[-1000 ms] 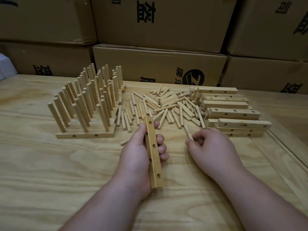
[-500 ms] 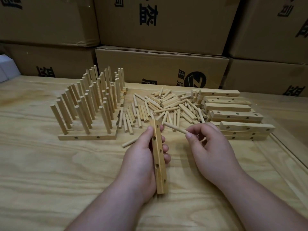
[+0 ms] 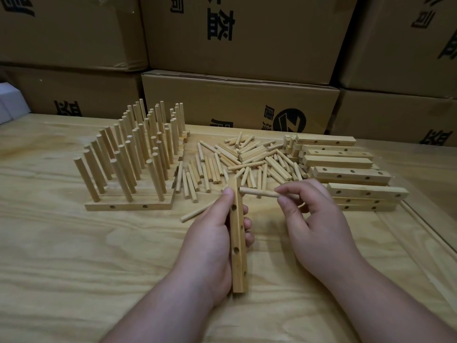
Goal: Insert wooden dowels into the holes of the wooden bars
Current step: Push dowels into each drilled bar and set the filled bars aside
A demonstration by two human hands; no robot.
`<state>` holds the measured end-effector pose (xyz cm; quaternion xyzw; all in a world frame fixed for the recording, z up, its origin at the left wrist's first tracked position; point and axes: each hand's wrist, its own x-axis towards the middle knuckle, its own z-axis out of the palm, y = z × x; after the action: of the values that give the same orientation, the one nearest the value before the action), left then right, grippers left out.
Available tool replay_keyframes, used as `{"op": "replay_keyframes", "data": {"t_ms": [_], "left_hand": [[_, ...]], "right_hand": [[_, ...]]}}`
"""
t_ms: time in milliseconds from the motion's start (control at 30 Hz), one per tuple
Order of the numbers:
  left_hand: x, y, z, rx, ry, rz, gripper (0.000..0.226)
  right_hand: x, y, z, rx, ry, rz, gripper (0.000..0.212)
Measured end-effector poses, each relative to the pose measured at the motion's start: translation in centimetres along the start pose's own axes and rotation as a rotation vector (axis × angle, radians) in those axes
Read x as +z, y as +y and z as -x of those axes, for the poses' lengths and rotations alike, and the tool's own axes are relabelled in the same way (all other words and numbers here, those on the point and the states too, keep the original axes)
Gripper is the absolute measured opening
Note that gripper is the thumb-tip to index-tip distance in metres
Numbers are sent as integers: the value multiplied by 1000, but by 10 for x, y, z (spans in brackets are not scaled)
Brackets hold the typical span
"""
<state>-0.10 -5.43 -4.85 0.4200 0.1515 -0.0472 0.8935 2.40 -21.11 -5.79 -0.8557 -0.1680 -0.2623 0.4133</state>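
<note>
at the bar's far hole: dowel (image 3: pixel 258 193) tip close
left hand (image 3: pixel 212 240): wrapped round bar (image 3: pixel 238 233)
right hand (image 3: pixel 314 219): pinching dowel
risk: tilted entry, jams

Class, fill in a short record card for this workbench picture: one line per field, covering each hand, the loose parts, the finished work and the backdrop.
Left hand: left hand grips a wooden bar with empty holes
Right hand: right hand pinches a dowel, its tip near the bar's far end
Loose dowels: pile lying mid-table
Unfilled bars: stack at right
Finished bars: group with upright dowels at left
Surface: wooden table
Backdrop: cardboard boxes
</note>
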Motion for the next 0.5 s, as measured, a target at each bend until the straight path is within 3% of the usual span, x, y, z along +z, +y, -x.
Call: {"op": "replay_keyframes", "data": {"t_ms": [267,500], "left_hand": [[0,-3,0,83,-34,-28,26],[0,-4,1,118,-38,-82,24]], "right_hand": [[-3,-3,-1,-105,76,64,17],[-5,-6,-1,-122,44,-11,18]]}}
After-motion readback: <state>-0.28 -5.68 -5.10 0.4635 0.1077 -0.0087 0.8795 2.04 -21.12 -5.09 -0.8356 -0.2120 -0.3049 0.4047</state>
